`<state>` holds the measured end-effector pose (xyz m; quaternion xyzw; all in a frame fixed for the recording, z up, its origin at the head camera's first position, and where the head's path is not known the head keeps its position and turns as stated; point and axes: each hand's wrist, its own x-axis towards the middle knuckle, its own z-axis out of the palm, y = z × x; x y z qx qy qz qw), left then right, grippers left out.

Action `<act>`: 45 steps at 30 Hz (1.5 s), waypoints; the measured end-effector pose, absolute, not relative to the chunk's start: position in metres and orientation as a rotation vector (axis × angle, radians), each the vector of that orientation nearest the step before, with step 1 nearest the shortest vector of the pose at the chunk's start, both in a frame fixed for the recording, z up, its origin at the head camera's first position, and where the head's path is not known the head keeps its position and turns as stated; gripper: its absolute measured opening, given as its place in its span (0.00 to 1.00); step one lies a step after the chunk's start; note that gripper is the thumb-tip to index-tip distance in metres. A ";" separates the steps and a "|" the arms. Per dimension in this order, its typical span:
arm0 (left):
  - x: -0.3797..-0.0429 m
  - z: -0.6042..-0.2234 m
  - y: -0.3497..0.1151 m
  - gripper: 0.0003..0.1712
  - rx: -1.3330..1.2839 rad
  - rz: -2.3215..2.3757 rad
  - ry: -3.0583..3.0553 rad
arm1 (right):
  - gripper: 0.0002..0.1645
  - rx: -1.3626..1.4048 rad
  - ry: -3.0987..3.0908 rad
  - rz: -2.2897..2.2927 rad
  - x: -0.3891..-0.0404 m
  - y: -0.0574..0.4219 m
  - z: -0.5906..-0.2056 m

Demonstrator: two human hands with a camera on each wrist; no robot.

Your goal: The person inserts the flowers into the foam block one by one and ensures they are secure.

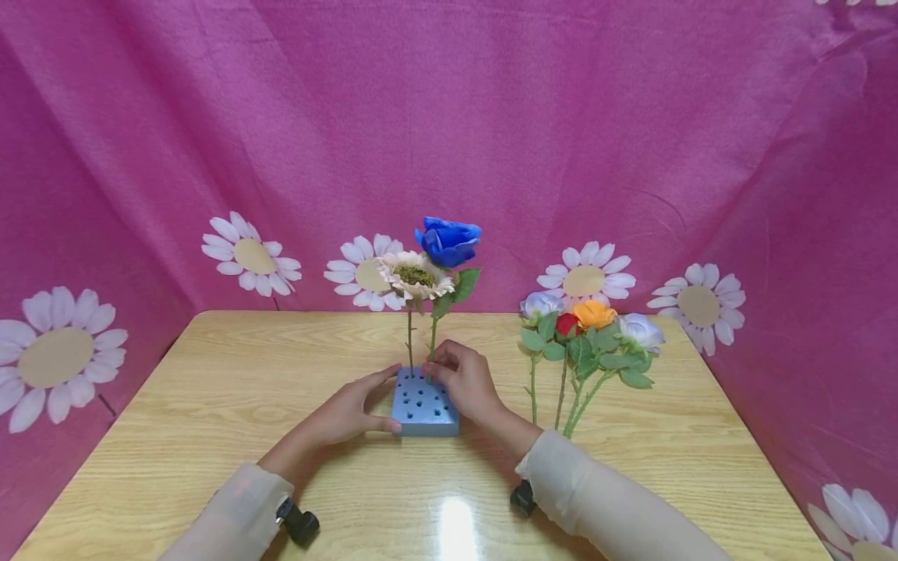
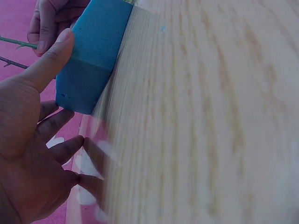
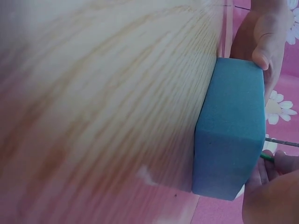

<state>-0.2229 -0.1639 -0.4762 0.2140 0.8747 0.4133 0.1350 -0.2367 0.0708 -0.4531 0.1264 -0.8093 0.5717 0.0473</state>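
Note:
A blue foam block (image 1: pixel 425 427) with several holes in its top lies on the table. My left hand (image 1: pixel 348 413) grips its left side, thumb at the front corner and fingers at the back, as the left wrist view shows on the block (image 2: pixel 93 51). With thumb and fingertips, my right hand (image 1: pixel 471 383) pinches the green stem (image 1: pixel 433 343) of a blue artificial rose (image 1: pixel 449 241) low down, right at the block's top. Beside it, a pale sunflower-like bloom (image 1: pixel 415 276) stands upright, its stem (image 1: pixel 410 343) in a back hole.
Right of the block lie more artificial flowers: an orange rose (image 1: pixel 595 313), a red rose (image 1: pixel 567 324) and two pale lilac ones, the nearer right bloom (image 1: pixel 641 332) among green leaves. A pink cloth (image 1: pixel 449 117) with printed daisies hangs behind the wooden table (image 1: pixel 337 499).

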 end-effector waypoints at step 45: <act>-0.222 -0.476 -0.163 0.60 0.611 1.227 2.512 | 0.14 0.482 -2.440 1.760 -0.240 0.067 -0.458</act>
